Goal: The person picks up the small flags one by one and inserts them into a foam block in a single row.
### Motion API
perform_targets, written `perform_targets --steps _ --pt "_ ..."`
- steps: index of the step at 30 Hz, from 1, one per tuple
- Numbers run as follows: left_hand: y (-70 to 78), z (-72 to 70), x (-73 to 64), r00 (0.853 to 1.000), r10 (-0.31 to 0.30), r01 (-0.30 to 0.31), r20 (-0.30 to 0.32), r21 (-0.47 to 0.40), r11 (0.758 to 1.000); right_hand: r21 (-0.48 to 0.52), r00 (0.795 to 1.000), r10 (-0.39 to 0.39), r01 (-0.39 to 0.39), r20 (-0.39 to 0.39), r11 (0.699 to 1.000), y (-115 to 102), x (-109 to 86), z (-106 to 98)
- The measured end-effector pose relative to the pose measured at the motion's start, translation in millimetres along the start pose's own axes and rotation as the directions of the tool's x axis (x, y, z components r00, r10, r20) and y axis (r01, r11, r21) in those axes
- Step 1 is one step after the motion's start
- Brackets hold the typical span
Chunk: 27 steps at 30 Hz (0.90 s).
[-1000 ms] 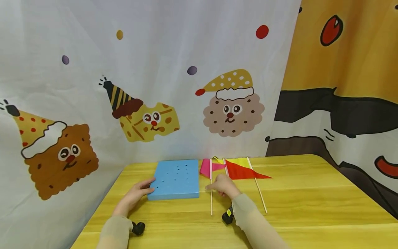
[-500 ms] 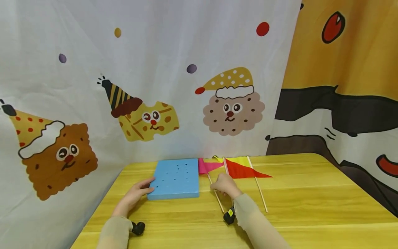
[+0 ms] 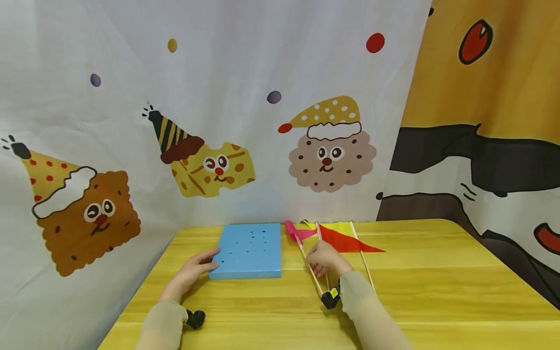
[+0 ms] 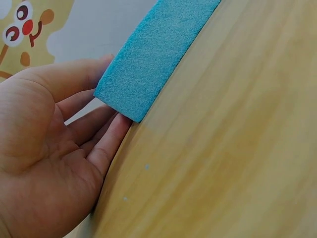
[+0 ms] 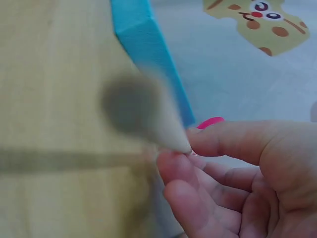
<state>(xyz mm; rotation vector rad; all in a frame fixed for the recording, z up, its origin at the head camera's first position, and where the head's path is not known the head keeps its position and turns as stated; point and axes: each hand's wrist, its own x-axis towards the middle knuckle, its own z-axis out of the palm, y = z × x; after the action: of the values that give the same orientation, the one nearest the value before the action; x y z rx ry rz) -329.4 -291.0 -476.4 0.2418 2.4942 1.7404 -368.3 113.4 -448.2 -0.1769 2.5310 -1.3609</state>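
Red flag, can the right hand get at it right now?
Probably yes: the red flag lies close by the right hand, though its grip on the pink flag may have to be released first.

Left of the right hand's [image 3: 327, 258] pinch on the pink flag's stick [image 3: 316, 280], a strip of bare tabletop [image 3: 289, 287] offers passage before the blue block [image 3: 250, 253], whose far side the left hand [image 3: 192, 271] blocks. Beyond the grip, the red flag [image 3: 343, 240] and then the curtain [image 3: 269, 206] close the way. To its right, the yellow flag's stick [image 3: 367, 268] crosses; past that, wide bare wood lies open.
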Motion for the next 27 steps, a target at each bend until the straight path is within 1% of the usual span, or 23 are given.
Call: perform_targets --steps 4,8,12,17,21,24,27 --pt "1.2 -1.5 0.3 1.0 -0.009 0.009 -0.003 -0.008 1.0 0.01 1.0 -0.031 0.031 -0.001 0.999 -7.7 -1.1 -9.6" --pt "1.5 -3.6 -0.9 1.0 -0.002 0.002 0.004 -0.004 1.0 0.066 0.998 -0.068 0.068 -0.007 0.995 -17.8 -4.0 -18.7" --pt "-0.6 -5.9 -3.2 1.0 0.002 -0.002 -0.002 0.016 1.0 0.123 0.993 -0.119 0.12 -0.012 0.985 -31.1 -7.8 -23.0" --pt "-2.1 -5.0 -3.8 1.0 0.006 -0.006 -0.01 0.023 1.0 0.188 0.983 -0.175 0.183 -0.057 0.965 -46.3 -14.5 -23.4" --pt "-2.2 -2.2 -2.9 1.0 0.008 -0.008 -0.011 0.011 1.0 0.244 0.963 -0.254 0.27 -0.095 0.931 -54.5 -16.5 -23.8" --pt "-1.8 -0.1 -1.3 1.0 0.008 -0.008 -0.015 0.005 1.0 0.27 0.938 -0.324 0.346 -0.123 0.899 -61.0 -15.9 -24.3" --pt "-2.3 -0.2 -1.5 1.0 0.011 -0.011 -0.024 0.009 1.0 0.294 0.916 -0.376 0.402 -0.143 0.867 -70.7 -12.8 -20.5"
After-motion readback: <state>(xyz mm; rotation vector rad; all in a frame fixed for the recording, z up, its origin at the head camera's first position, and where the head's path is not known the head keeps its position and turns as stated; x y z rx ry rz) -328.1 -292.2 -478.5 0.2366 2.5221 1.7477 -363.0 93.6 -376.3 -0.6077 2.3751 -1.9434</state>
